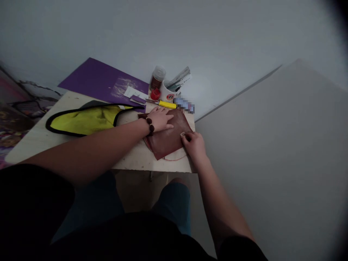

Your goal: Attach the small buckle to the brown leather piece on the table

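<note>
Yellow, black-edged material [84, 121] lies left of the brown sheet [170, 139] on the tabletop [174, 166]. I observe the left hand [159, 119] atop the sheet, fingers spread; at the sheet's right edge, the right hand [195, 145] pinches a pale piece [182, 134].

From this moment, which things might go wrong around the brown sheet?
The sheet might shift if the left hand, spread on it, eases off. The pale thing, pinched by the right hand, might slip out. The left hand also lies close to the yellow handle and might bump it.
</note>
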Tool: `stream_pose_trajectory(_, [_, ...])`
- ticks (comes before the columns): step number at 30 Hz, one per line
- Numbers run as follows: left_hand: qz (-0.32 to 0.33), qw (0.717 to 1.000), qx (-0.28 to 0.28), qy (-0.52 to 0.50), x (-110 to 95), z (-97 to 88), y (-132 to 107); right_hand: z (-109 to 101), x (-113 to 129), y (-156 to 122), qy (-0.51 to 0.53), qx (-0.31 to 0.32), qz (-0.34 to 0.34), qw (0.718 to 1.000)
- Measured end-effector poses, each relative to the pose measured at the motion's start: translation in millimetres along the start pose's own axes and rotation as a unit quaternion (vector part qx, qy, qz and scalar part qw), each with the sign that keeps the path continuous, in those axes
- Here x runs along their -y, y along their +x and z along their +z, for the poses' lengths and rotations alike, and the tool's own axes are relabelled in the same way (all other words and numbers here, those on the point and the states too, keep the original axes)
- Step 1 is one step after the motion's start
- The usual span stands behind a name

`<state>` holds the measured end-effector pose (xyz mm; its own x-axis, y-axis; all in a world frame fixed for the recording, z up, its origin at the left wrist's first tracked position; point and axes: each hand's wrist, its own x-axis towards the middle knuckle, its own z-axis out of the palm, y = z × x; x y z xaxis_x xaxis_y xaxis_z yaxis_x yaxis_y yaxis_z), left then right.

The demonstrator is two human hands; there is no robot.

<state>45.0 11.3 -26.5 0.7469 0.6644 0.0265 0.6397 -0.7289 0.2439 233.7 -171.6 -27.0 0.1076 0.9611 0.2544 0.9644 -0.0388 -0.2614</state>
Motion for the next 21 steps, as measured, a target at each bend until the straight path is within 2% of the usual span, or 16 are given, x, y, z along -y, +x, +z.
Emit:
stream_pose_trajectory(3, [0.004, 1.000, 0.003, 0.007, 1, 0.4, 0, 5, 12, -7, 0.041, 0.052, -0.125, 0.990])
stream_pose_trajectory(5, [0.005, 1.000, 0.000, 0.009, 1, 1.2, 0, 6, 10, -8, 0.044, 0.062, -0.146, 0.986])
stream_pose_trajectory(6, [0.004, 1.000, -0.001, 0.007, 1, 1.6, 0, 5, 5, -6, 0.040, 0.048, -0.119, 0.991])
stream_pose_trajectory(9, [-0.002, 1.000, -0.003, -0.004, 2, 2.2, 1, 2, -10, 1, 0.005, -0.002, 0.017, 1.000])
stream_pose_trajectory(10, [-0.002, 1.000, -0.003, -0.008, 2, 2.2, 1, 2, -10, 1, 0.002, -0.010, 0.030, 0.999])
stream_pose_trajectory(11, [-0.002, 1.000, -0.002, -0.011, 2, 2.1, 1, 4, -7, -1, 0.013, -0.003, 0.004, 1.000])
stream_pose_trajectory(13, [-0.001, 1.000, -0.001, -0.014, 2, 1.7, 1, 7, 5, -6, 0.042, 0.032, -0.093, 0.994])
stream_pose_trajectory(15, [0.001, 1.000, -0.002, -0.015, 2, 1.2, 0, 8, 11, -8, 0.047, 0.055, -0.137, 0.988])
stream_pose_trajectory(16, [0.002, 1.000, -0.002, -0.014, 2, 1.0, 0, 6, 10, -7, 0.045, 0.048, -0.121, 0.990])
stream_pose_trajectory(19, [-0.001, 1.000, -0.001, -0.017, 1, 0.8, 0, 1, 1, -1, 0.009, 0.001, 0.012, 1.000])
stream_pose_trajectory(20, [-0.002, 1.000, 0.001, -0.017, 1, 0.9, 1, 1, 1, -1, 0.000, -0.006, 0.034, 0.999])
stream_pose_trajectory(21, [-0.002, 1.000, 0.002, -0.017, 1, 1.3, 1, 2, 3, -2, 0.006, 0.006, 0.012, 1.000])
